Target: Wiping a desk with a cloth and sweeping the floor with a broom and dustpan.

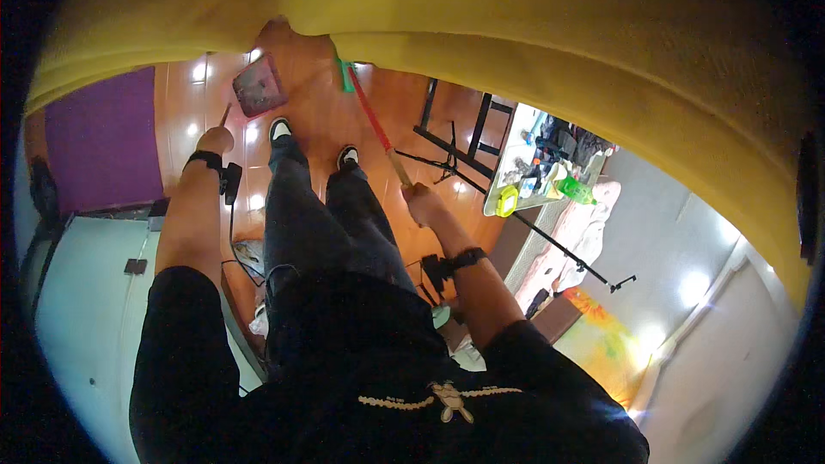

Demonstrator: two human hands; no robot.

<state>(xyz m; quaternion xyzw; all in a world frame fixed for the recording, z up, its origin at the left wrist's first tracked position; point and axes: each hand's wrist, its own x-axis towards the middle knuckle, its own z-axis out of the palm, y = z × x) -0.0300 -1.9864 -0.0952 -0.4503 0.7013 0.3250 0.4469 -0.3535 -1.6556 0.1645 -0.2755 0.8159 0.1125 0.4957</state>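
Observation:
My left hand (216,140) is closed around a thin stick-like handle (225,115) that points toward a dustpan (260,87). The dustpan has a reddish rim and a dark, blurred inside, and lies on the glossy orange-brown floor (303,71) ahead of my left shoe. Whether handle and pan join cannot be made out. In my right hand (423,204) is the pale lower part of a broom handle (372,109), red further along. It slants away to a green broom head (348,76) near the floor, partly hidden by yellow fabric (515,0).
To the right stands a cluttered table (493,201) with a green bottle (575,190) and a yellow-rimmed container (506,201). A black tripod-like stand (548,238) crosses in front of it. On the left are a purple panel (103,142) and a pale glass-like surface (84,283).

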